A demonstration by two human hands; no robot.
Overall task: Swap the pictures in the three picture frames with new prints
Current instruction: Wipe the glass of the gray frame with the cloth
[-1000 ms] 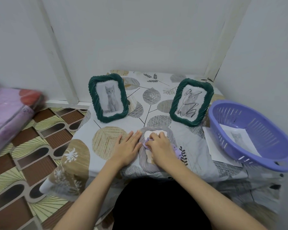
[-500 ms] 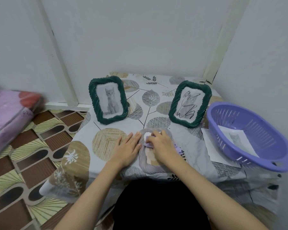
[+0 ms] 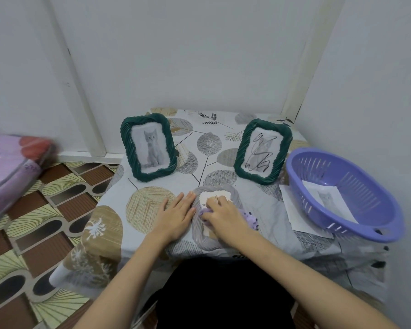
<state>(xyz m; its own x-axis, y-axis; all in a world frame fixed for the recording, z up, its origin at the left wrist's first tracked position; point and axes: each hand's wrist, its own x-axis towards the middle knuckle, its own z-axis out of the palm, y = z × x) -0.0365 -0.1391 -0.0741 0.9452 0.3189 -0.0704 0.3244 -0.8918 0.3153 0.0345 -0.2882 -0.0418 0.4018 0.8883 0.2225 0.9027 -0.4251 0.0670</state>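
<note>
- The right hand [image 3: 224, 216] has its fingers curled round a small purple cloth [image 3: 248, 216], pressing it on the picture opening of the grey frame [image 3: 201, 233], which lies flat near the table's front edge. If the rubbing gets heavy, I reckon it could scuff the pane or shift whatever sits beneath; whether a print is inside I cannot tell.
- The left hand [image 3: 176, 216] lies flat, fingers straight, on the tablecloth [image 3: 119, 203] against the frame's left rim, steadying it. The cloth looks loose and wrinkled, so a sideways push may drag it, and the frame with it, toward the front edge.
- The two green frames stand further back: the left green frame [image 3: 148, 147] shows a clean cat print, the right green frame [image 3: 262, 150] a cat print scribbled over. A tugged tablecloth could topple either one.
- The purple basket [image 3: 387, 224] sits at the table's right edge with a cat print [image 3: 328, 198] inside, and a white sheet [image 3: 292, 214] is part tucked under it. It seems to overhang the edge, so an elbow could knock it off.
- With similar prints about, mixing old and new seems likely.
</note>
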